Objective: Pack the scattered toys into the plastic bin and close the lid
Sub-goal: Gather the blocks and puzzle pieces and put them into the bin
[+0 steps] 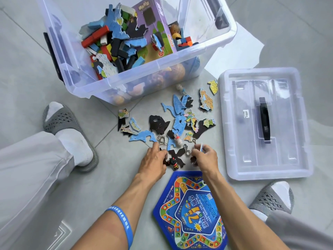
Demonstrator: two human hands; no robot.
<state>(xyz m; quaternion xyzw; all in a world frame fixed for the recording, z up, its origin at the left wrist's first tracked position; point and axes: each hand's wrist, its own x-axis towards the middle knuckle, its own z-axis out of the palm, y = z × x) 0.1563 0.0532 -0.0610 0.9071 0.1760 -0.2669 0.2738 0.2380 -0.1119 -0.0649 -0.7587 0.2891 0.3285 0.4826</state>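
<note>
Left hand (153,159), 6 o'clock: fingers curled at black figure (171,162); firm grip, cannot tell. Right hand (204,154) pinches thin piece (201,147).

Bin (126,82), 11 o'clock, part full; lid (295,123) off, 3 o'clock.

Risk: overfull handful spills flat pieces (177,120); metal rings (161,139) overlooked.

Writing: board (191,212) shows big "7"; purple box (153,20), lid sticker unreadable.

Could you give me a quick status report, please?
Left hand gathering puzzle pieces; right hand pinching one. Bin open, part full. Lid off, beside it.
</note>
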